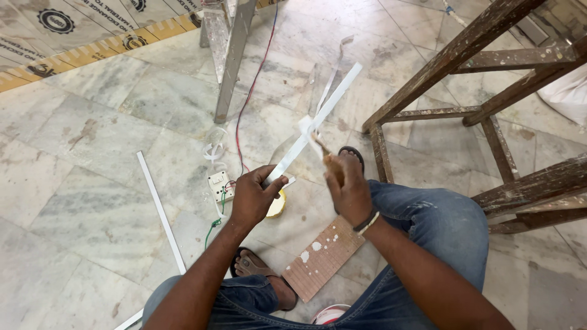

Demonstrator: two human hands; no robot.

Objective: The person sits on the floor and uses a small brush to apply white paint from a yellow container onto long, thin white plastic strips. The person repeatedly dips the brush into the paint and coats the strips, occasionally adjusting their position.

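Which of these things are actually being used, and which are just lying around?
In use: white strip in the left hand; brush in the right hand.

Lying about: wooden board, switch box, second white strip, wooden stool.

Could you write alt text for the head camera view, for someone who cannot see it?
Seen from above, a seated person's left hand holds a long white plastic strip while the right hand works a small wooden-handled tool against it. Below lie a marble floor, a white switch box with wires and a paint-spattered wooden stool.
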